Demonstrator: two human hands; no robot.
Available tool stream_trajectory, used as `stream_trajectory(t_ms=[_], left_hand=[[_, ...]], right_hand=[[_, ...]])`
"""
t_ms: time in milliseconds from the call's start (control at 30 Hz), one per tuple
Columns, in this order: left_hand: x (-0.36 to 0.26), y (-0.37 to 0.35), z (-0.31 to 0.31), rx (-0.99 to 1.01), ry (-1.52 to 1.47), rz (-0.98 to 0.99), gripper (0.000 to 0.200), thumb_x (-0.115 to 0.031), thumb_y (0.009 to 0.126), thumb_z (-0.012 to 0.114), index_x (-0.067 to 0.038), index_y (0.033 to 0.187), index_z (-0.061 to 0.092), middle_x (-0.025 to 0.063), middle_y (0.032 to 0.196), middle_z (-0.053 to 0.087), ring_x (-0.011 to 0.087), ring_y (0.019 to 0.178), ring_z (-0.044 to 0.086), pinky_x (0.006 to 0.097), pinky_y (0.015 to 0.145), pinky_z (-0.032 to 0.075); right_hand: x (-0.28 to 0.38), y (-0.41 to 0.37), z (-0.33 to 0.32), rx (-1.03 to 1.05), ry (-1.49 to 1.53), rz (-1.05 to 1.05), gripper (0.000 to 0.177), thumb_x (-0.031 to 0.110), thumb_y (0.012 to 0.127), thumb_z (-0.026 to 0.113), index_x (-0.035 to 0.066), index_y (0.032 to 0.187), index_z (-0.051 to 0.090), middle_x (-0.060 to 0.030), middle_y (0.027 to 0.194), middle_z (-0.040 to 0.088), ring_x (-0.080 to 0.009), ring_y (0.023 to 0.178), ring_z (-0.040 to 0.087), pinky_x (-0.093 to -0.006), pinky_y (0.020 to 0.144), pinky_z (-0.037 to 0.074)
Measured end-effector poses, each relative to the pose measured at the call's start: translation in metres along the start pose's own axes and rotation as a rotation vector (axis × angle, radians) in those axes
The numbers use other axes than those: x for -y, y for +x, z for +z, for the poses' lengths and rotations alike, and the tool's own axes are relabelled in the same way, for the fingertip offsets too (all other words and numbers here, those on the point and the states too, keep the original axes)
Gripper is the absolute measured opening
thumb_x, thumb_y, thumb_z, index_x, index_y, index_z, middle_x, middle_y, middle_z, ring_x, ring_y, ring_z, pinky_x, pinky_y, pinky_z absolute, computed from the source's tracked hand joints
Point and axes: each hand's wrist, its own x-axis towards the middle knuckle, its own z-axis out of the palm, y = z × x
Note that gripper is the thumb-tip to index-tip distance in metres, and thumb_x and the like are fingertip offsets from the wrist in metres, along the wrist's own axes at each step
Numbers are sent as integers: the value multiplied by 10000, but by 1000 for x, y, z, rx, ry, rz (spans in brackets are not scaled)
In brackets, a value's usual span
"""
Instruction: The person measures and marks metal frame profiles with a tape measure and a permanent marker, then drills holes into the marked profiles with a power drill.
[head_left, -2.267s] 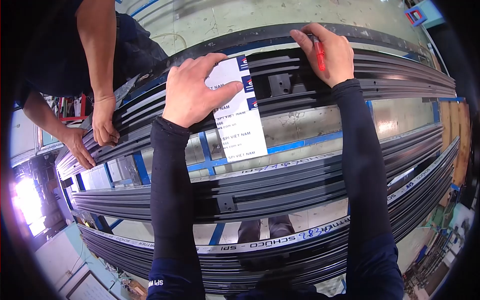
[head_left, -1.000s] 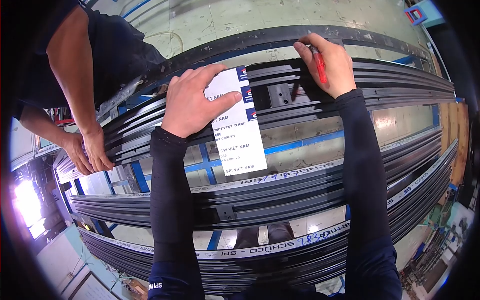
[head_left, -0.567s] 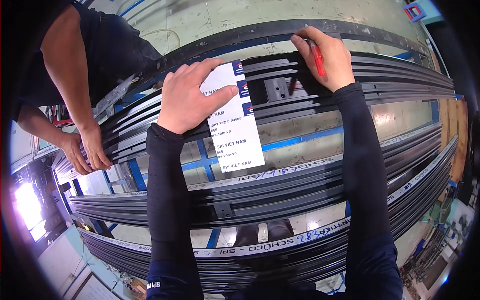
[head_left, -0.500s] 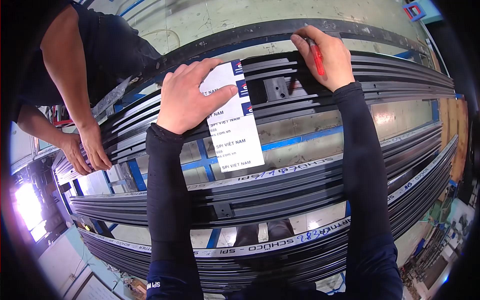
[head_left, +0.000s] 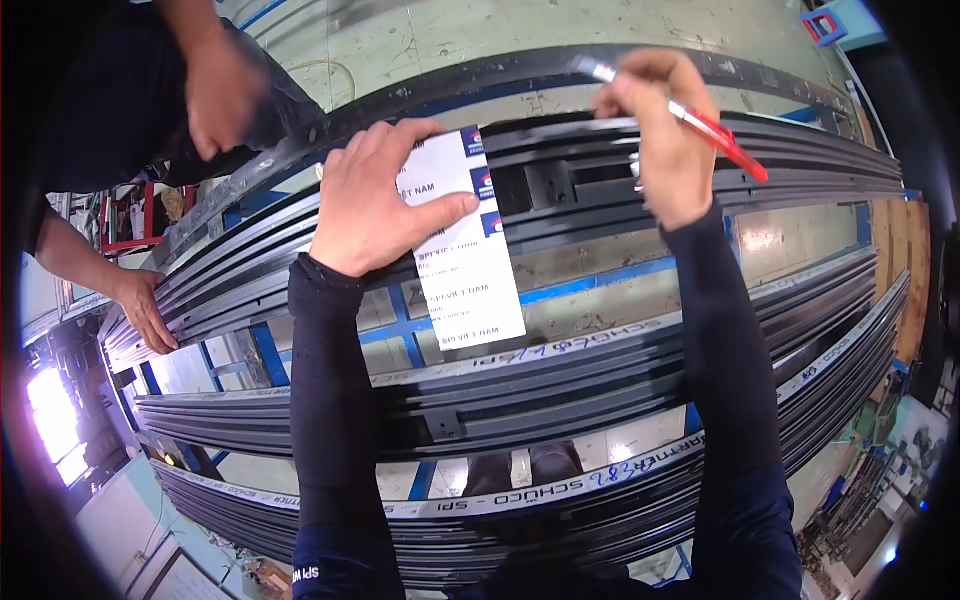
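My left hand lies over a white printed label sheet, its thumb and index finger across the sheet's upper part. The sheet rests on a black grooved profile and hangs over its near edge. In my right hand, raised just above the profile, is a red pen. Its pale end points left and away from me, blurred by motion. A small dark plate with holes sits on the profile between my hands.
A co-worker's hand rests on the profile's left end; the other hand is raised, blurred. More black profiles with printed tape lie nearer me. Blue frame bars run beneath. A wooden board stands at the right.
My right hand has turned, swinging the pen's red end outward to the right. The co-worker's one hand has lifted off the profile and moved up. My left hand stays nearly in place.
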Motion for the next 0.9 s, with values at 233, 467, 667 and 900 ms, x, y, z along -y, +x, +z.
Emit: stream_trajectory(t_ms=[233,467,667,900], left_hand=[[3,0,3,-47,-38,-6,662,-557,690,819,-149,1186,659,59,982,628,275,990,594,409,846,391],[0,2,-1,8,-29,-2,673,-477,698,837,-116,1233,645,78,1025,624,274,969,573,398,868,397],[0,3,2,-21,-58,-1,684,-521,679,850,-148,1220,660,51,970,610,254,961,585,396,837,375],[2,2,4,-18,-56,-9,704,-521,677,854,-129,1225,651,63,1002,621,254,971,586,397,845,375]], right_hand=[[21,-53,6,481,-178,95,150,116,783,707,-20,835,673,-105,781,679,-192,710,669,-310,653,523],[13,-47,-2,547,-135,-115,161,94,727,681,-22,833,646,-132,765,649,-244,686,657,-340,635,522],[8,-54,4,469,-215,-100,139,90,727,688,-9,815,645,-118,678,635,-241,564,631,-321,527,483],[8,-54,12,468,-228,-151,119,92,729,688,-3,775,635,-115,673,630,-254,558,627,-321,525,484]])
